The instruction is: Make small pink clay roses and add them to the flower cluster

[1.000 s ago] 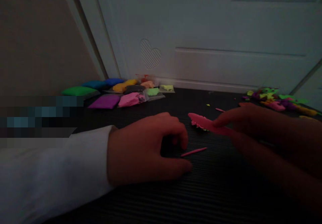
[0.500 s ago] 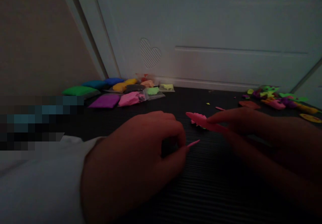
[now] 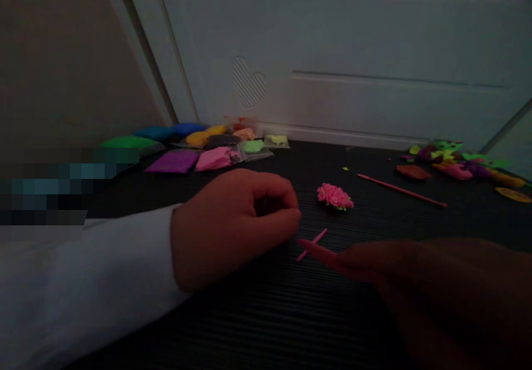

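My right hand (image 3: 432, 276) is closed around a pink clay knife (image 3: 326, 257), its pointed end toward the left. The blade crosses over a thin pink clay roll (image 3: 321, 235) lying slantwise on the dark ridged table (image 3: 266, 325); whether they touch I cannot tell. Beside the roll, my left hand (image 3: 233, 226) has thumb and forefinger pinched together, and anything between the tips is hidden. Just beyond both hands sits a cluster of pink clay roses (image 3: 334, 196) with light green edging underneath.
A long thin pink stick tool (image 3: 402, 190) lies behind my right hand, near a reddish-brown flat piece (image 3: 413, 171). Bagged clay packs, including a purple one (image 3: 173, 161), stand back left. Colourful clay pieces (image 3: 453, 162) are heaped back right, before a white panel (image 3: 394, 109).
My right hand has brought the knife nearer and down over the roll, uncovering the roses and the long stick. My left hand reached the roll, then drew slightly away, its fingers now pinched.
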